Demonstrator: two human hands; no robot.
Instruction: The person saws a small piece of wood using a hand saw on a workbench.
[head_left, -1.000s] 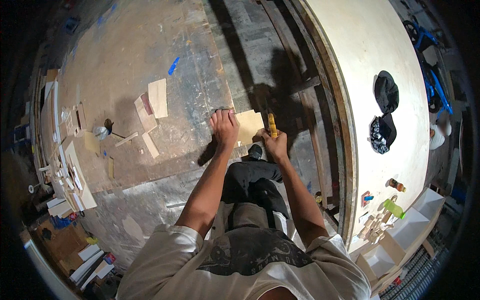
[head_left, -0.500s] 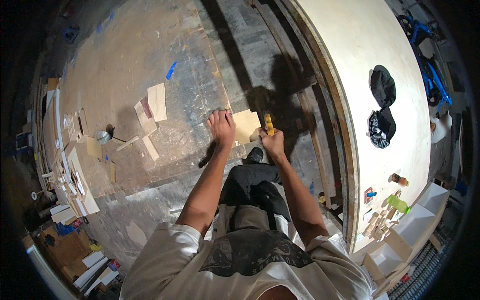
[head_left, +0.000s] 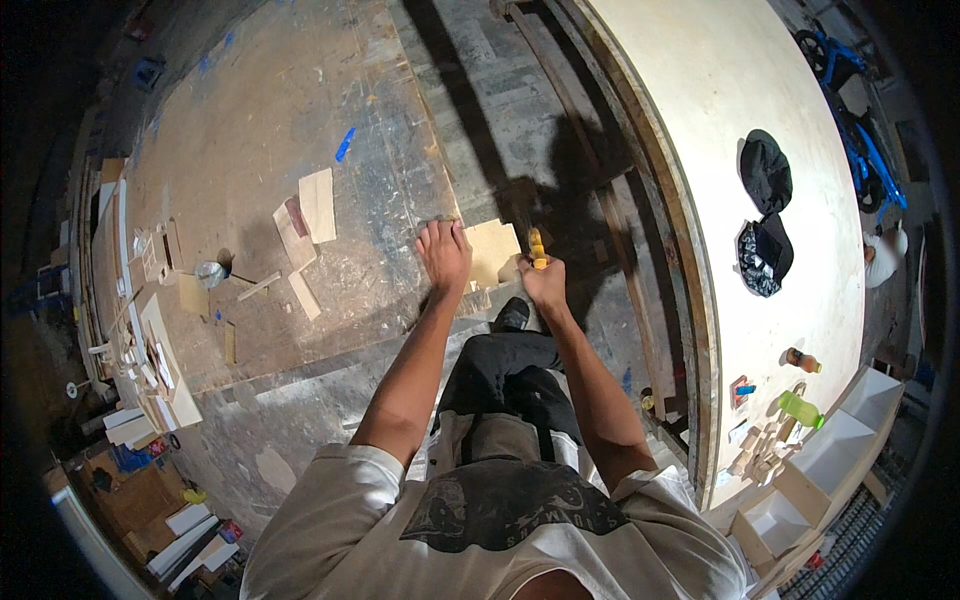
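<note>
A pale, flat wooden piece (head_left: 492,250) with a notch at its far right corner juts past the right edge of the brown worktable (head_left: 370,270). My left hand (head_left: 443,250) lies palm down at the table's edge, over the left side of that piece, with its fingers stretched forward. Just off the piece's right side, my right hand (head_left: 544,281) is closed round a yellow-handled tool (head_left: 538,246). The tool's working end is lost in the dark shadow, so its exact kind does not show.
Wood offcuts (head_left: 317,205), a blue strip (head_left: 345,144) and a small pot (head_left: 210,273) lie on the worktable. At the right, a white-topped table (head_left: 765,60) holds two dark caps (head_left: 766,170), a green bottle (head_left: 800,409) and small wooden pieces. Another person (head_left: 884,258) is beyond it.
My view has shifted very slightly. Both hands keep nearly the same place and grip, and the pale wooden piece stays put.
</note>
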